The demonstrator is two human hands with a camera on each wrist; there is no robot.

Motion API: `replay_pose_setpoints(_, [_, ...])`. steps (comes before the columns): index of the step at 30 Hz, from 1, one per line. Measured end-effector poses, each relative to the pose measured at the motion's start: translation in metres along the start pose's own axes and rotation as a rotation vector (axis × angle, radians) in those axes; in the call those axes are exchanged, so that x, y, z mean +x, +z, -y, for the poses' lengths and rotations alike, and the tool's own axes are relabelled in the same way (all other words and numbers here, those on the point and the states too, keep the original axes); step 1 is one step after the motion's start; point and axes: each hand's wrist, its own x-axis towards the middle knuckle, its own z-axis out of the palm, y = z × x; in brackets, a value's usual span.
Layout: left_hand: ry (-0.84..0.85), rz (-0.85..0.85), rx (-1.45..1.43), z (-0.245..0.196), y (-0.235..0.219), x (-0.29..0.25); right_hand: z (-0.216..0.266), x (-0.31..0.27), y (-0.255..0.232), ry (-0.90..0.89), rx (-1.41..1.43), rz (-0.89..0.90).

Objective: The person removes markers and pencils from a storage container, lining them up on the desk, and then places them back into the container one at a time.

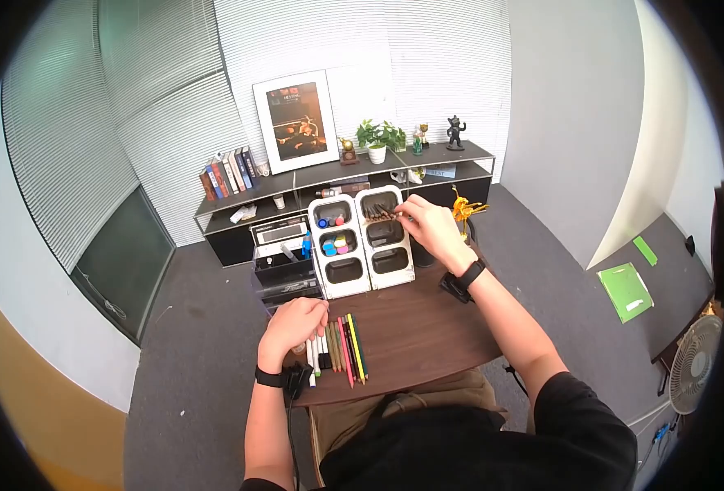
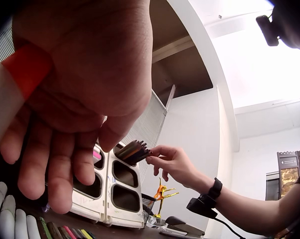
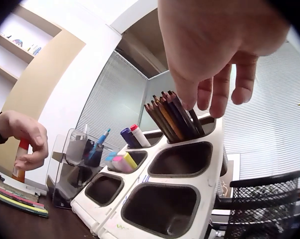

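Dark pencils [image 1: 378, 214] [image 2: 132, 152] [image 3: 174, 119] stand bunched in the upper right compartment of a white organizer [image 1: 350, 288] [image 3: 162, 183]. My right hand [image 1: 431, 231] [image 2: 176, 164] [image 3: 225, 45] is above them, thumb and fingertips pinching the top of one dark pencil [image 3: 195, 120]. Low over the table, my left hand [image 1: 295, 325] [image 2: 90, 64] [image 3: 26, 137] has loosely bent fingers. A red-and-white tube [image 2: 25, 72] lies against its palm, not gripped by the fingers. Beside that hand, white markers [image 1: 311, 357], brown pencils [image 1: 334, 348] and a yellow pencil [image 1: 355, 348] lie in a row.
Other compartments hold blue and red capped markers [image 1: 330, 222] [image 3: 135, 137] and pastel highlighters [image 1: 336, 245] [image 3: 121, 162]. A clear desk organizer [image 1: 284, 274] [image 3: 70, 169] stands at the left. Right of the white organizer are a black mesh holder [image 3: 259, 204] and a golden ornament [image 1: 463, 209].
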Motion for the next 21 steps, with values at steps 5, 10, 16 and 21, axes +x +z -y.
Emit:
replay_pose_setpoints(5, [0.003,0.0,0.004,0.002,0.0,0.0,0.019,-0.004,-0.025,0.031,0.046,-0.262])
replay_pose_setpoints(10, [0.025,-0.002,0.019,0.001,0.0,0.001,0.077,-0.036,-0.067,-0.256,0.1,-0.351])
replay_pose_setpoints(16, [-0.02,-0.009,0.011,-0.001,0.001,0.001,0.124,-0.095,-0.051,-0.654,-0.005,0.163])
replay_pose_setpoints(21, [0.022,0.0,-0.009,0.002,0.0,0.003,0.134,-0.129,-0.032,-0.628,0.041,0.404])
